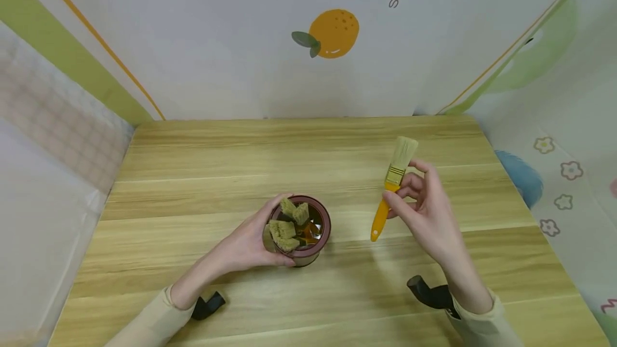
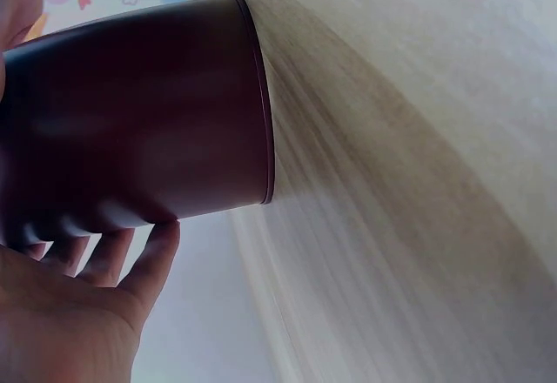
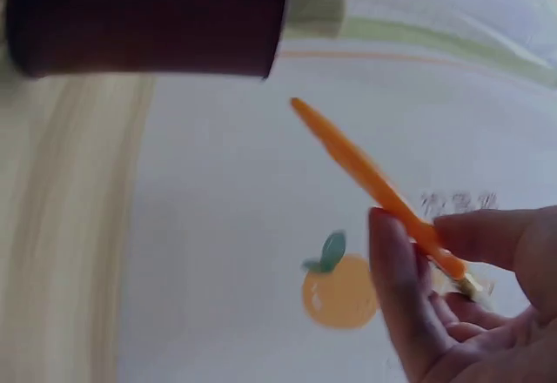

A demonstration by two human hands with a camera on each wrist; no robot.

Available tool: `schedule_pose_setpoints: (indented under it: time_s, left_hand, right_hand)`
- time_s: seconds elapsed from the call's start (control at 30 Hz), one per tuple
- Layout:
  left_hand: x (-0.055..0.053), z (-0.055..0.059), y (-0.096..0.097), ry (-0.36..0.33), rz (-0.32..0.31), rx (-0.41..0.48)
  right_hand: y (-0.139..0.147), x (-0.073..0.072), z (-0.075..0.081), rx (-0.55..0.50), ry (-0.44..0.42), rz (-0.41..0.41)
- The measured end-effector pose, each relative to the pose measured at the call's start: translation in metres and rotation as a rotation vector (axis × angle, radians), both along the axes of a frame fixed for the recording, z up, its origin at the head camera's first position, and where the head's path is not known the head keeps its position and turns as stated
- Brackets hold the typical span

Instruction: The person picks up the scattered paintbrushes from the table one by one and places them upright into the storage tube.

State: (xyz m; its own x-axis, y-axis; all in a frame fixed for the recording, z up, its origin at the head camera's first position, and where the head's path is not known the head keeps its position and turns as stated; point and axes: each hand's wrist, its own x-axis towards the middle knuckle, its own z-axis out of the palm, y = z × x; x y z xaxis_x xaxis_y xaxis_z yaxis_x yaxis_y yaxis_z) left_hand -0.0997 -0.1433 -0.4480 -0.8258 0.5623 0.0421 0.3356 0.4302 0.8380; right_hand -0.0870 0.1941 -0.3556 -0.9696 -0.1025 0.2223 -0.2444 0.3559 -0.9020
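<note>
A dark maroon cylindrical holder (image 1: 325,227) stands on the wooden table, with several brushes (image 1: 284,228) in it, bristles up. My left hand (image 1: 250,242) grips its left side; in the left wrist view the fingers of that hand (image 2: 78,313) lie along the wall of the holder (image 2: 148,122). To the right, clear of the holder, my right hand (image 1: 431,213) pinches a paintbrush (image 1: 381,218) with an orange handle and pale bristles upward. The right wrist view shows the handle of the paintbrush (image 3: 348,157) between thumb and fingers, its end towards the holder (image 3: 148,17).
The wooden table (image 1: 217,149) runs back to a white printed wall covering (image 1: 217,68). Printed coverings also hang at the left and right edges. Black straps or mounts (image 1: 429,293) sit at both wrists.
</note>
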Motion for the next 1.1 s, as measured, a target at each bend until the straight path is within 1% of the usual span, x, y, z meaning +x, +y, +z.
schedule_pose_setpoints:
  time_s: [0.13, 0.2, 0.3, 0.33, 0.4, 0.57, 0.67, 0.77, 0.87, 1.1]
  left_hand:
    - [0.0, 0.0, -0.001, -0.005, 0.004, -0.002]
    - [0.0, 0.0, -0.001, -0.01, 0.006, -0.003]
    - [0.0, 0.0, -0.002, -0.012, 0.006, -0.003]
    - [0.0, 0.0, -0.002, -0.013, 0.005, -0.002]
    - [-0.001, 0.0, -0.002, -0.015, 0.003, 0.004]
    - [-0.002, 0.001, -0.002, -0.024, -0.003, 0.011]
    - [-0.002, 0.001, -0.001, -0.029, -0.004, 0.012]
    - [-0.003, 0.001, 0.0, -0.031, -0.007, 0.012]
    - [-0.003, 0.002, 0.001, -0.036, -0.003, 0.006]
    - [-0.004, 0.003, 0.003, -0.044, 0.004, -0.005]
  right_hand:
    - [-0.019, -0.004, 0.011, -0.212, 0.127, 0.084]
    - [-0.029, -0.006, 0.015, -0.284, 0.178, 0.122]
    - [-0.042, -0.008, 0.017, -0.3, 0.237, 0.161]
    - [-0.046, -0.008, 0.017, -0.289, 0.253, 0.171]
    - [-0.054, -0.008, 0.014, -0.228, 0.271, 0.181]
    - [-0.065, -0.007, 0.003, 0.014, 0.292, 0.192]
    - [-0.069, -0.007, -0.005, 0.113, 0.326, 0.207]
    - [-0.07, -0.008, -0.012, 0.154, 0.369, 0.225]
    - [-0.071, -0.009, -0.016, 0.179, 0.388, 0.244]
    - [-0.07, -0.008, -0.02, 0.28, 0.373, 0.288]
